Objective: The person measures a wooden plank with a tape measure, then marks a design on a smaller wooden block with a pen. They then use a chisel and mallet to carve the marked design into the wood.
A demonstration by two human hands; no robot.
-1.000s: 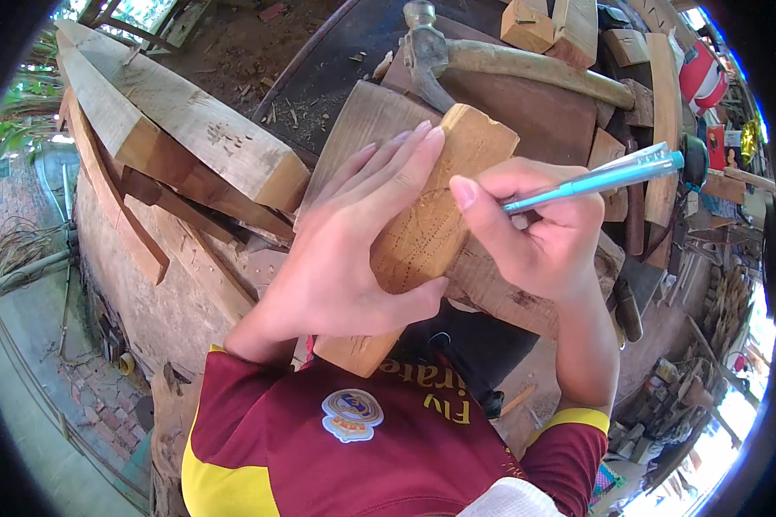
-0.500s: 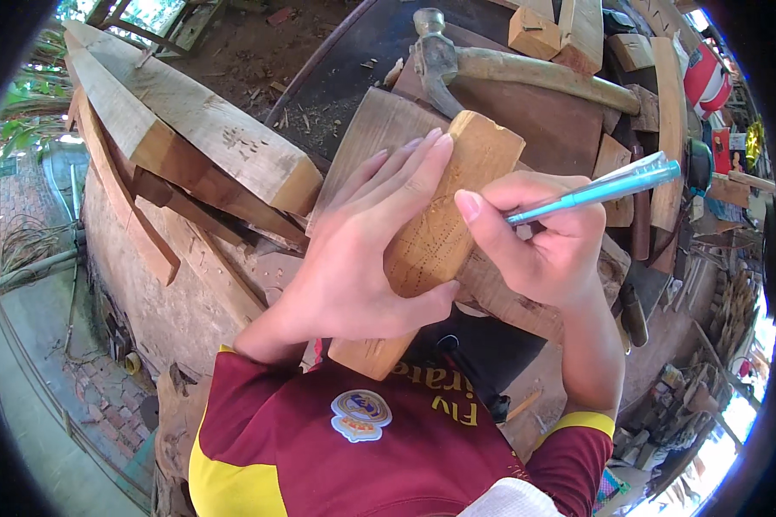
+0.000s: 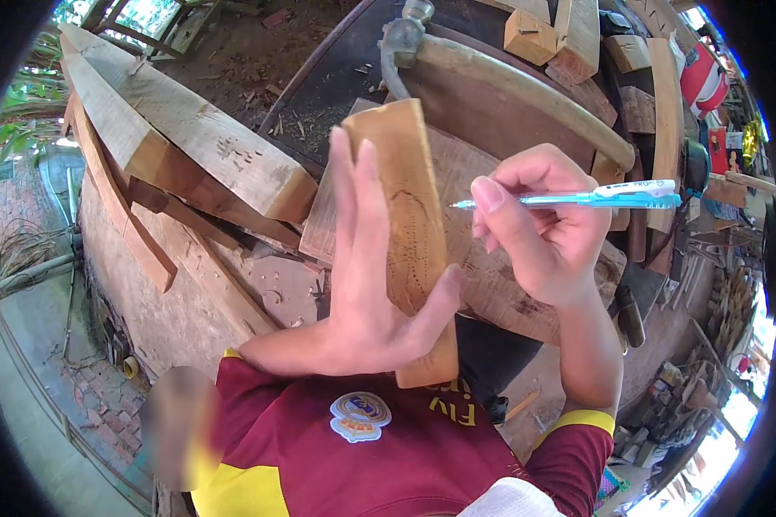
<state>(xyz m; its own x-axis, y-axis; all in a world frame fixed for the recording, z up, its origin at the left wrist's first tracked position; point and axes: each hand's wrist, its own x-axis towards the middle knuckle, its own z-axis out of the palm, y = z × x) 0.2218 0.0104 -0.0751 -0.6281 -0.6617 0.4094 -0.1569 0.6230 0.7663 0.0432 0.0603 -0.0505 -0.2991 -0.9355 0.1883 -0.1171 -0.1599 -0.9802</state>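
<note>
My left hand steadies a yellowish-brown wooden block, its fingers along the left edge and its thumb on the right edge. Dark dotted and curved marks run down the block's upper face. My right hand pinches a light-blue pen between thumb and fingers. Its tip points left, just off the block's right edge. Under the block lies a wide wooden slab, partly hidden by my hands. The block's lower end overhangs toward my body.
Behind the slab rests a claw hammer with a wooden handle. Long pointed timbers lie at the left. Small wood blocks and a long plank are at the back right. A wooden-handled tool sits by the slab's right edge.
The block has turned from slanting to nearly upright, and my left fingers have shifted to its left edge. The pen tip has come away from its face. The hammer appears farther left.
</note>
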